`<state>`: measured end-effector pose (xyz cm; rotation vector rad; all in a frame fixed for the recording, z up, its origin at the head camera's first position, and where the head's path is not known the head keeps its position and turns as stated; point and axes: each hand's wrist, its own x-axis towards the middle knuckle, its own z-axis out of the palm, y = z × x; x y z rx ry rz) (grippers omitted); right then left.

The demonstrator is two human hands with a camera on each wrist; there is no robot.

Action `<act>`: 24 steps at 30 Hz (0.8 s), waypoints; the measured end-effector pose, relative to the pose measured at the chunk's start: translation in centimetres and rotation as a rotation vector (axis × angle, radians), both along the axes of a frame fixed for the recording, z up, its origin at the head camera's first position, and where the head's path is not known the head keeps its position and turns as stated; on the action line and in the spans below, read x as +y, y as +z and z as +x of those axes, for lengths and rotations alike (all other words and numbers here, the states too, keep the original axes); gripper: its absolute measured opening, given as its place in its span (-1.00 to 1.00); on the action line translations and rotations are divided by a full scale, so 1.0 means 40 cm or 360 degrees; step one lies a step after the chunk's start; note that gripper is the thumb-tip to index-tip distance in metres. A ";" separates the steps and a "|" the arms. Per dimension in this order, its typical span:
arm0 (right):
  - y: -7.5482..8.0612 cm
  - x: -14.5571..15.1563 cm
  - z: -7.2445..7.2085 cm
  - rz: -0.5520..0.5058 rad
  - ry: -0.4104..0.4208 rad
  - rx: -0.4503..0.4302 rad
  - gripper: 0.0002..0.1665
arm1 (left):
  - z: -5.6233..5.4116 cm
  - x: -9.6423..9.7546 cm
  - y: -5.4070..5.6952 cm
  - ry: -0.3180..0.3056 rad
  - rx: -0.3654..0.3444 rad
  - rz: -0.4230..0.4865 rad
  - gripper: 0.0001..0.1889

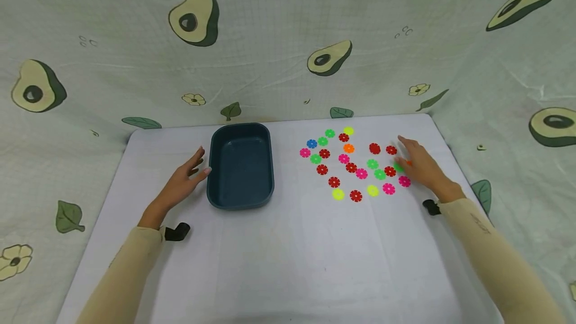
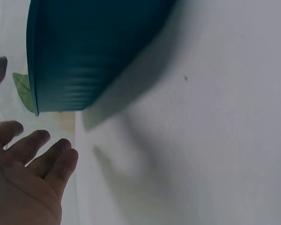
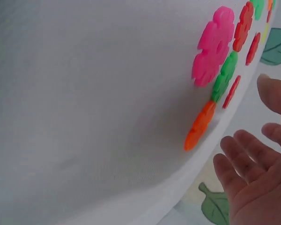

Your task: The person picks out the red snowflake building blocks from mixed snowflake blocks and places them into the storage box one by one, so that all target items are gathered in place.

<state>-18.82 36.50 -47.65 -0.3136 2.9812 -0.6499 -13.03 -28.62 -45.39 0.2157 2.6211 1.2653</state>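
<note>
A dark blue-green rectangular tub [image 1: 240, 204] stands on the left half of the white table. My left hand [image 1: 183, 182] hovers at its left side, fingers relaxed and spread, holding nothing; the left wrist view shows the tub's ribbed outer wall [image 2: 70, 70] beyond the fingertips. Several flat notched plastic discs, such as a blue one [image 1: 312, 143] and a yellow one [image 1: 338, 194], lie scattered right of the tub. My right hand [image 1: 423, 165] is over the right end of the scatter, fingers loosely extended, above an orange disc [image 3: 200, 125] and a green disc [image 3: 224, 77]. Nothing is in its grasp.
A pale cloth printed with avocados [image 1: 194, 18] and leaves hangs behind and at both sides of the table [image 1: 288, 264]. Black wrist camera mounts [image 1: 177, 232] sit below each hand. Pink discs [image 1: 389, 189] lie at the near right of the scatter.
</note>
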 end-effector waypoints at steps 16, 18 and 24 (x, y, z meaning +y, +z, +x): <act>-0.013 -0.019 -0.021 -0.0251 -0.0263 -0.0071 -0.23 | 0.006 0.054 -0.006 0.0291 -0.0034 0.0133 -0.37; -0.013 -0.022 -0.024 -0.0261 -0.0285 -0.0085 -0.23 | 0.007 0.057 -0.005 0.0323 -0.0053 0.0152 -0.39; -0.009 -0.030 -0.042 -0.0334 -0.0335 -0.0123 -0.29 | 0.003 0.055 -0.003 0.0398 -0.0141 0.0337 -0.42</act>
